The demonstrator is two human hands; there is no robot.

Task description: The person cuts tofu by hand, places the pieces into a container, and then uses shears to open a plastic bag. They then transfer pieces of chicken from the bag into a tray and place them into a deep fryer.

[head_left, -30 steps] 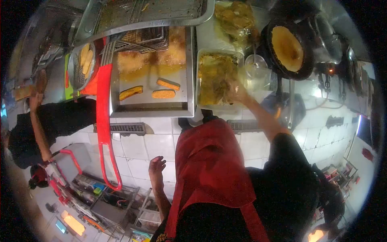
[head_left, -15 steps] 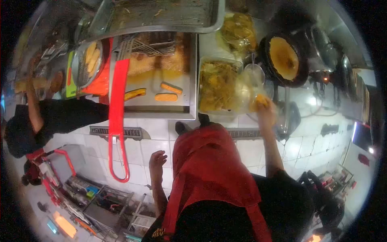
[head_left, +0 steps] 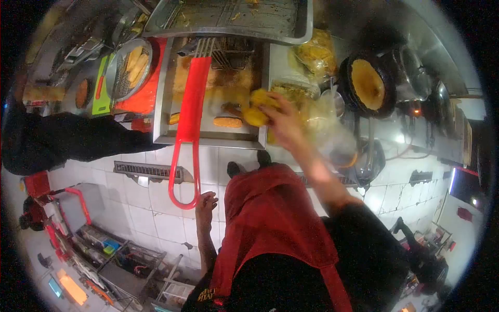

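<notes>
Several yellow, flattened pieces of food (head_left: pixel 255 115) are in the fingers of my right hand (head_left: pixel 285 120), over the right edge of the metal fryer (head_left: pixel 223 141). Hot oil bubbles at the fryer's far side. Golden-brown, finger-shaped pieces (head_left: pixel 227 122) lie in its near part. A red-coated handle (head_left: pixel 191 99) with a looped end reaches from a wire basket (head_left: pixel 231 54) in the oil across the near rim. Low beside that loop is my left hand (head_left: pixel 206 202), its fingers loosely bent and apart, with nothing visible in them.
Right of the fryer stand a clear container (head_left: pixel 296 88) and a bag of yellow pieces (head_left: pixel 314 52). Beyond, a black pan (head_left: pixel 367 86) holds a flat round. A metal tray (head_left: pixel 234 21) is behind; a strainer bowl (head_left: pixel 136 70) with fried pieces and another person's sleeve (head_left: pixel 78 140) are left.
My right hand has moved left, carrying yellow pieces from beside the clear container to the fryer's right edge. The view has shifted, and the red handle appears nearer my left hand.
</notes>
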